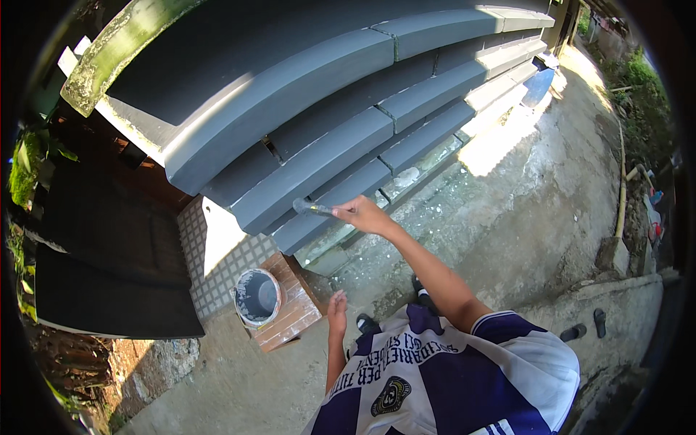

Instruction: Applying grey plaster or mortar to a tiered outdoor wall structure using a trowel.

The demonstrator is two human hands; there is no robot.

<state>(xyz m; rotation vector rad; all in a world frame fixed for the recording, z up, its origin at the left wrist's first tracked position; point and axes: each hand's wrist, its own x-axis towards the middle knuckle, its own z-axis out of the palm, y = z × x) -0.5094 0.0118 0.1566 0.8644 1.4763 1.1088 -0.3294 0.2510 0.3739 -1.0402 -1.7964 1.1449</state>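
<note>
My right hand (365, 216) is closed around the handle of a paintbrush (312, 209), stretched forward and to the left. The brush's grey, paint-covered head is at the edge of the grey-painted steps (319, 141); whether the bristles touch the surface I cannot tell. Lower down, my left hand (337, 310) holds nothing, its fingers loosely extended. Just left of that hand, a paint bucket (258, 297) with grey paint inside and smears on its rim stands on a small wooden stool (290, 319).
Paint-spattered concrete ground (464, 232) runs along the steps. A patterned tile floor (217, 279) and a large dark panel (109, 283) lie to the left. A pair of sandals (586, 326) rests at the right, near a bamboo pole (621, 188). A blue object (538, 88) is at the far end.
</note>
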